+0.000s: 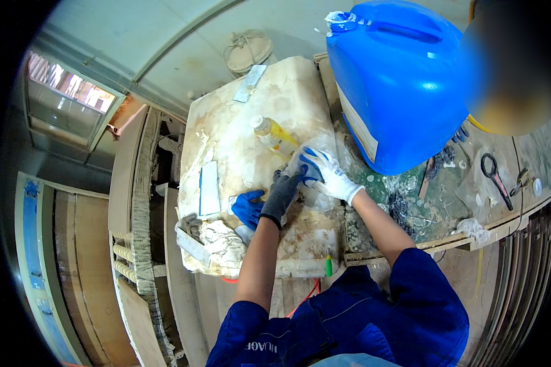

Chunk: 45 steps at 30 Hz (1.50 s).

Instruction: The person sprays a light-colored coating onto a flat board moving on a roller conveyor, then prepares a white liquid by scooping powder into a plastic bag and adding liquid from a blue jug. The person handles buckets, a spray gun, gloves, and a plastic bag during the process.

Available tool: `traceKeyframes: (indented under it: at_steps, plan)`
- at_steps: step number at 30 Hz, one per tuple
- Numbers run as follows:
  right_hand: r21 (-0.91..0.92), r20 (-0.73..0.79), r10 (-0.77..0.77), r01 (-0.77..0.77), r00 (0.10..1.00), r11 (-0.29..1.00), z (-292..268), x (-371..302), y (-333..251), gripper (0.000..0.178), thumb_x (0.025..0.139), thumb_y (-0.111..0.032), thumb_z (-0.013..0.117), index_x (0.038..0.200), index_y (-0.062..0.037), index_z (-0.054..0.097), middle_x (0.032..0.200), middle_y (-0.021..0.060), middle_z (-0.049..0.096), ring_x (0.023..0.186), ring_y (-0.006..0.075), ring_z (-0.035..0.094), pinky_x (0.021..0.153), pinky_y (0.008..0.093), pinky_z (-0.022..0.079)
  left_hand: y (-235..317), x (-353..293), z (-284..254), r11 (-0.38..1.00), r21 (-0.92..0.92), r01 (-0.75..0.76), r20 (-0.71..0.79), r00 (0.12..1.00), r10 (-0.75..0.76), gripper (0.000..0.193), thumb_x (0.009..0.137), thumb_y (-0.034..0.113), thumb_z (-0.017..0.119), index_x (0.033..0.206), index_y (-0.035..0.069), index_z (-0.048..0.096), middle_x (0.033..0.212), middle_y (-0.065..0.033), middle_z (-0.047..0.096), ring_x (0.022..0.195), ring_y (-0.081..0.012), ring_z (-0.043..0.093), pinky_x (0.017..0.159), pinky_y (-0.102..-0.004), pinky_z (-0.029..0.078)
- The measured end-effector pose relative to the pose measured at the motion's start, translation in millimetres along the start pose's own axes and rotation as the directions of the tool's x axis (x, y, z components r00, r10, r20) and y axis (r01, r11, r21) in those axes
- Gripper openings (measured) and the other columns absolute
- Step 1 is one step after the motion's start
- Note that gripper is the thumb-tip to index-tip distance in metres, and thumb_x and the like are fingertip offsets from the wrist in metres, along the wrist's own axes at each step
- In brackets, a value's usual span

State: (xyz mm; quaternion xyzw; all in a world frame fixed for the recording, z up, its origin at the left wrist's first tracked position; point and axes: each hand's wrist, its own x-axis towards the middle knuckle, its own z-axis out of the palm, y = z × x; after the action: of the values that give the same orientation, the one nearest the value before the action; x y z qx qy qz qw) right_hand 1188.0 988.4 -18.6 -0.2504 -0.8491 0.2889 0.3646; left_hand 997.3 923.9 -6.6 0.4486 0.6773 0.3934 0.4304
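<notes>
Workshop bench, resin-crusted cream slab [257,110] on top. Near its middle, crumpled clear plastic sheet [315,183], pinned flat by both hands: left hand [275,196], grey-blue glove, fingers curled gripping it; right hand [324,174], white-blue glove, spread open, pressing. Small yellow-liquid bottle [272,133] just beyond; large blue plastic jerrycan [398,85] far right.

Blue short-sleeved work shirt; left grip [280,194] in grey-blue glove, right grip [326,173] in white-blue glove.

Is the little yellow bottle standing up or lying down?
Lying down. The yellow bottle rests on its side on the stained white slab, cap end pointing away, just beyond the right hand.
</notes>
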Motion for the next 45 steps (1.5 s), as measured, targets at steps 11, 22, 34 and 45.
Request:
traceKeyframes:
  at_steps: [11,22,34,45]
  plan:
    - [0.103,0.124,0.064,-0.077,0.990,0.992,0,5,2,0.060,0.081,-0.028,0.072,0.138,-0.0251,0.054,0.155,0.0179,0.029,0.139,0.0432,0.028,0.115,0.0519,0.024,27,-19,-14,0.984,-0.126,-0.123,0.107,0.985,0.137,0.056,0.096,0.041,0.060,0.136,0.003,0.051,0.125,-0.0073,0.061,0.114,-0.0207,0.056,0.099,-0.0299,0.042]
    - [0.391,0.210,0.095,-0.173,0.973,0.904,12,1,25,0.039,0.079,-0.011,0.075,0.117,-0.0096,0.065,0.153,0.0198,0.033,0.139,0.0353,0.034,0.112,0.0418,0.032,30,6,0,0.954,-0.298,0.016,0.099,0.995,0.014,0.043,0.087,0.032,0.069,0.119,0.003,0.064,0.107,-0.0060,0.067,0.097,-0.0179,0.060,0.086,-0.0320,0.047]
    - [-0.164,0.043,0.042,-0.034,0.998,0.986,-19,-21,-1,0.031,0.089,-0.036,0.063,0.117,-0.0247,0.071,0.154,0.0233,0.031,0.139,0.0478,0.027,0.113,0.0569,0.024,22,15,-4,0.969,-0.246,-0.026,0.118,0.991,0.057,0.052,0.085,0.031,0.073,0.125,-0.001,0.059,0.113,-0.0082,0.065,0.101,-0.0183,0.060,0.091,-0.0321,0.047]
    - [-0.195,0.221,0.159,-0.116,0.962,0.974,-10,-6,10,0.032,0.092,-0.037,0.059,0.116,-0.0183,0.066,0.155,0.0253,0.027,0.142,0.0452,0.025,0.109,0.0548,0.029,1,24,-12,0.843,0.503,0.191,-0.160,0.979,-0.126,0.101,0.077,0.065,0.068,0.146,-0.003,0.037,0.138,-0.0197,0.051,0.125,-0.0330,0.048,0.107,-0.0362,0.035]
